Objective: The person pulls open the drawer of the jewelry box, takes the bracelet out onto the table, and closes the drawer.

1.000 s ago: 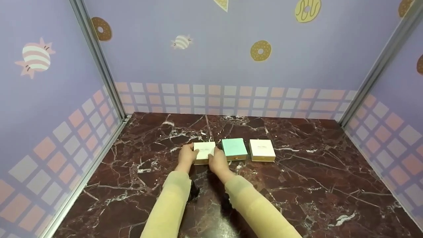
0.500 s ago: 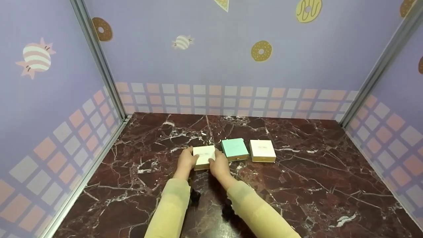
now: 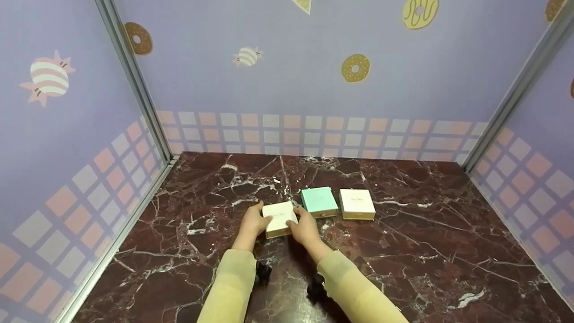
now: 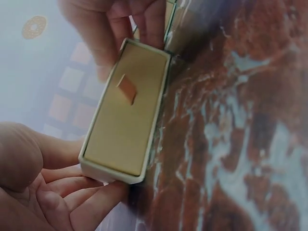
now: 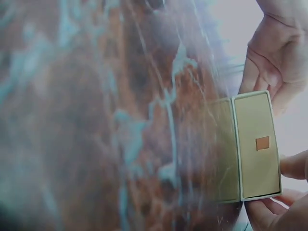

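Note:
A small cream-white drawer box (image 3: 280, 214) with gold front lies between both hands, slightly askew. My left hand (image 3: 254, 223) grips its left side, thumb on the lid's edge. On the opposite side my right hand (image 3: 306, 228) holds it the same way, the thumb over the near right corner. In the left wrist view, the gold drawer front (image 4: 126, 110) bears an orange-brown pull tab (image 4: 127, 90); the drawer sits flush in its sleeve. The right wrist view shows the box (image 5: 259, 144) close over the glossy tabletop, its reflection right against its lower edge.
To the right of the hands sits a mint-green drawer box (image 3: 319, 200), and beyond it another white drawer box (image 3: 357, 202). All are on a dark red marbled table (image 3: 426, 251). Lilac patterned panels (image 3: 291, 80) enclose the back and both sides.
Both hands have drawn the white box toward the person and turned it slightly counterclockwise. The mint-green box shifted very slightly; the other white box stays put.

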The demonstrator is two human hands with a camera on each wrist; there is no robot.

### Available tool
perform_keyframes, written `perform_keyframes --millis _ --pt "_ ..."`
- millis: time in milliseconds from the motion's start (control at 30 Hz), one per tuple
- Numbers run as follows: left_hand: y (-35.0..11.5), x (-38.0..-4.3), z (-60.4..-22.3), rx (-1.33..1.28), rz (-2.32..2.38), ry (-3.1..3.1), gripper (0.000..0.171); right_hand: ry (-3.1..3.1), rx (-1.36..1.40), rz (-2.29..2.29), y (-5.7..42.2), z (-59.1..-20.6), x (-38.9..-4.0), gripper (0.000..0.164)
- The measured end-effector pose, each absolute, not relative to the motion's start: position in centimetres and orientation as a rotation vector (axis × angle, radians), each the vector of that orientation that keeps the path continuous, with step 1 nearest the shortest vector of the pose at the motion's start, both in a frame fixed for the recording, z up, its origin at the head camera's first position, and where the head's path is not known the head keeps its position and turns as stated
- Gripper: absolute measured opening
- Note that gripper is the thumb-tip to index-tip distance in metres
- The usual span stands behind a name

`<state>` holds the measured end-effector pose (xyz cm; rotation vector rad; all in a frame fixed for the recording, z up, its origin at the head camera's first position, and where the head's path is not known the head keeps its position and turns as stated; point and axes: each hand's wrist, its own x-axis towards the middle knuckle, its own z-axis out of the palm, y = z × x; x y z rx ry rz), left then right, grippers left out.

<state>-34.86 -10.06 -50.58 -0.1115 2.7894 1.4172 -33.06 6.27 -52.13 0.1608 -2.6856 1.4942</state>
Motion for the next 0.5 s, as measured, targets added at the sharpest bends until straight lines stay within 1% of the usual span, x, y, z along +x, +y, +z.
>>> perform_keyframes --millis 400,500 --pt "-9.7 -33.1 -50.6 -0.084 1.381 2.786 0.059 -2.693 0.256 1.516 8.4 -52.5 -32.1 0.045" --pt "-9.3 -32.7 -50.4 -0.061 1.36 2.815 0.056 -2.695 0.271 1.533 8.9 -52.5 -31.9 0.044"
